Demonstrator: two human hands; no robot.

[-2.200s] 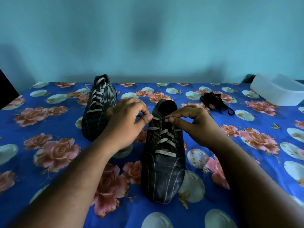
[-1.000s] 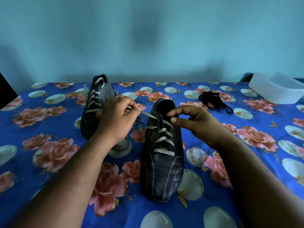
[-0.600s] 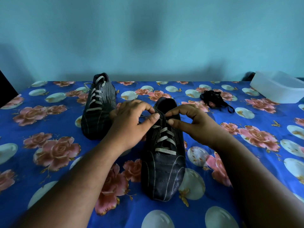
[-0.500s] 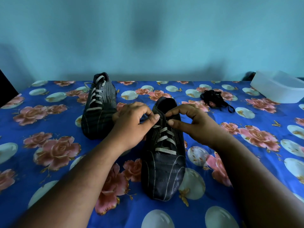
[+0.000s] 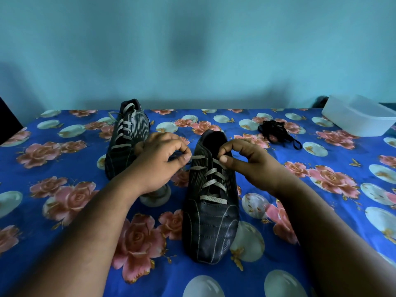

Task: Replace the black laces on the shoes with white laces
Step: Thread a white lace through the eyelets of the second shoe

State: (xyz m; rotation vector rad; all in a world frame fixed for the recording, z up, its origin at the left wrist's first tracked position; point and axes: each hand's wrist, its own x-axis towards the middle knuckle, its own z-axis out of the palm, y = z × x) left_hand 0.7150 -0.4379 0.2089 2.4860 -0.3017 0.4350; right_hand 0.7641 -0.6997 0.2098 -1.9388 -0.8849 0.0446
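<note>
You have a single view, from the camera on your head, facing forward and tilted down across the desk under its blue rose-patterned cloth (image 5: 64,159). It sits close: your two forearms enter from the bottom corners and fill the lower frame. The plain turquoise wall (image 5: 192,50) takes the whole upper third, so the lens points at the desk's far edge rather than straight down. The wide angle bends that edge into a curve. There is no second view to compare.
</note>
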